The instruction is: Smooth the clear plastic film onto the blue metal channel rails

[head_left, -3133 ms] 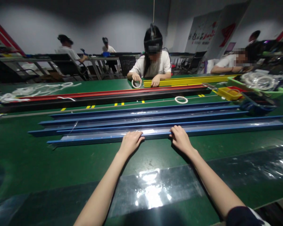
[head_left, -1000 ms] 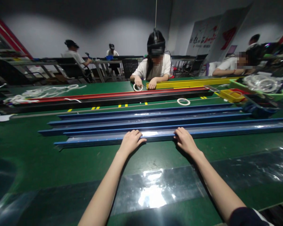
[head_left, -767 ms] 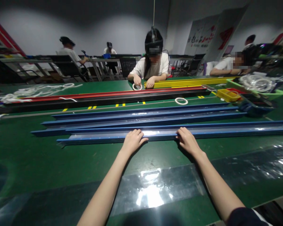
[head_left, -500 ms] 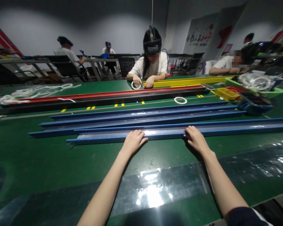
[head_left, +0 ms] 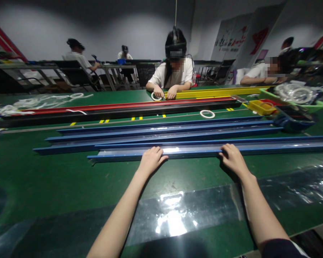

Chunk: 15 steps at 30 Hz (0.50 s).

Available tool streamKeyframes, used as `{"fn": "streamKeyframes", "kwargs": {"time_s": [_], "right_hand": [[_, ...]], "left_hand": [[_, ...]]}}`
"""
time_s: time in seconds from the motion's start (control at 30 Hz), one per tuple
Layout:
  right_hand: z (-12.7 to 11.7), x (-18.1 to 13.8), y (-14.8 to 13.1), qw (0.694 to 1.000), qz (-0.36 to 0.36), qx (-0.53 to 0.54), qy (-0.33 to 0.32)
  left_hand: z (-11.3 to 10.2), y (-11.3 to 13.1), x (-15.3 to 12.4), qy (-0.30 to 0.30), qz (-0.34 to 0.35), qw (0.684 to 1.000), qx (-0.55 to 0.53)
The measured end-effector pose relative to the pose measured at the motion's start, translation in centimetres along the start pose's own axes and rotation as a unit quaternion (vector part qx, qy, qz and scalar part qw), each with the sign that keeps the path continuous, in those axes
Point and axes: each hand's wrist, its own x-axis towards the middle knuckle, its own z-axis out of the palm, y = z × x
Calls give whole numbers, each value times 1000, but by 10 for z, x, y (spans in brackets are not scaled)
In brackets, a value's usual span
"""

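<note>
The nearest long blue channel [head_left: 193, 153] lies across the table in front of me, its shiny inside facing up. My left hand [head_left: 152, 159] is on its near wall, fingers curled over the edge and thumb stretched along the outside. Farther right, my right hand [head_left: 233, 157] is closed on the same wall, with fingertips bent inward and partly hidden. Behind it, more blue channels [head_left: 118, 138] lie side by side. Between my forearms and the table edge a clear plastic sheet [head_left: 199, 215] lies flat and reflects the light.
A white tape ring [head_left: 207, 114] lies beyond the blue channels, near red strips [head_left: 134, 104] and a black strip. At the right stand a yellow tray [head_left: 262, 106] and a green basket [head_left: 319, 104] with coils. Across the table a co-worker [head_left: 174, 71] handles yellow channels [head_left: 218, 93].
The nearest blue channel has slid to the right, and my right hand has moved right with it. My left hand stays at nearly the same spot. The view has shifted slightly.
</note>
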Motion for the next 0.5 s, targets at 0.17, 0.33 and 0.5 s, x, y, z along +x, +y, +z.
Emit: {"fn": "streamKeyframes", "kwargs": {"time_s": [0.17, 0.33, 0.5], "right_hand": [[-1, 0, -3, 1000, 9, -12, -1], [-5, 4, -17, 1000, 0, -2, -6], [-2, 22, -65, 996, -65, 42, -49]], "left_hand": [[1, 0, 0, 5, -1, 1000, 10], [2, 0, -1, 13, -6, 1000, 18], [4, 2, -1, 12, -15, 999, 27]]}}
